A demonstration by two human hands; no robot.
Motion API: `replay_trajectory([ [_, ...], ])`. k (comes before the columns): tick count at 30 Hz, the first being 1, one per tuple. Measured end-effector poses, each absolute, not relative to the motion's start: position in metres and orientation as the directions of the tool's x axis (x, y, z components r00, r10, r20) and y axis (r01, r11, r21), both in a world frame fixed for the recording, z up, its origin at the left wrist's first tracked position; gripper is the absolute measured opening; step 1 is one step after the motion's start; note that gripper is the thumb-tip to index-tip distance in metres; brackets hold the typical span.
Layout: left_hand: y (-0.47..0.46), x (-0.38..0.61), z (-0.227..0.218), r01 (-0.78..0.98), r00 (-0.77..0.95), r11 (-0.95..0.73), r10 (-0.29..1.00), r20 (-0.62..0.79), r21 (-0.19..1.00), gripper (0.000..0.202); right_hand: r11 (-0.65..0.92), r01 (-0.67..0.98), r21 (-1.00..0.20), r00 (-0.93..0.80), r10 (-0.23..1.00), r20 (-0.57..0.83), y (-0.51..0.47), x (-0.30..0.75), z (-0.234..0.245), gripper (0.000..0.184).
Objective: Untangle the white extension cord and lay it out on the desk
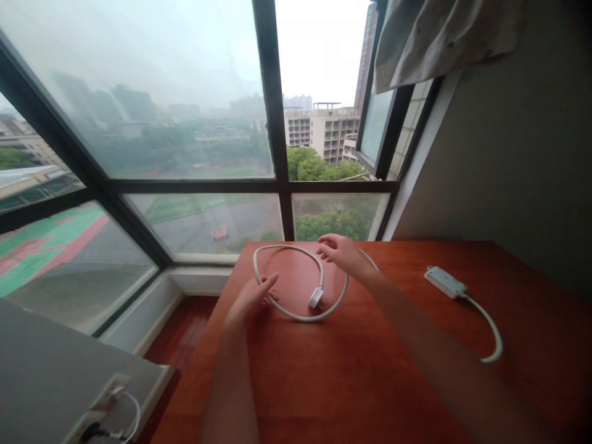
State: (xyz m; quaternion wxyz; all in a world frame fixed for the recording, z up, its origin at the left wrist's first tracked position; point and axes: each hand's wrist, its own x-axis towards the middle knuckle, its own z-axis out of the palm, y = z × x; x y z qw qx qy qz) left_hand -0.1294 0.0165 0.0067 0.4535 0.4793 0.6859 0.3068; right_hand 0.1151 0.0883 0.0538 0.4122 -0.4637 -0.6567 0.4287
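A thick white power cord (311,318) lies in a loop on the reddish-brown wooden table (300,376), its plug (317,298) resting inside the loop. At the loop's left side is my left hand (252,301), touching the cord; its thumb stands apart from the fingers. My right hand (341,253) hovers over the far right part of the loop, fingers bent and apart, holding nothing. Behind that wrist the cord runs on and is partly hidden by my right forearm. A white power strip (445,282) lies farther right, with cord leading from its near end.
Windows (194,123) in dark frames stand beyond the table, and one pane (377,129) at the right is swung outward. A grey curtain (439,43) hangs at upper right. At lower left, a wall socket (108,394) has plugs and cables in it.
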Motion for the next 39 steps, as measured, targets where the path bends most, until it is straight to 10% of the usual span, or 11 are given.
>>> replay_trajectory([
  [10,0.028,-0.122,0.008,0.850,-0.448,0.228,0.788,0.422,0.475,0.053,0.162,0.316,-0.935,-0.046,0.987,0.155,0.044,0.194,0.022,0.032],
  [16,0.021,-0.045,-0.007,0.723,0.074,-0.193,0.976,0.203,0.663,0.037,0.132,0.638,-0.759,0.101,0.962,0.252,0.009,0.241,0.003,0.033],
  [25,0.017,-0.027,-0.018,0.791,0.119,-0.169,0.985,0.123,0.588,0.020,0.081,0.957,-0.279,0.000,0.960,0.279,-0.046,0.305,-0.056,0.040],
  [32,0.033,-0.042,-0.022,0.270,0.038,-0.030,0.999,0.021,0.962,0.028,0.144,0.916,-0.374,-0.086,0.982,0.170,-0.064,0.308,-0.057,0.025],
  [39,0.033,-0.047,-0.014,0.036,0.002,0.044,0.999,-0.044,0.998,0.033,0.030,0.884,-0.467,0.044,0.988,0.145,-0.063,0.298,-0.028,0.027],
])
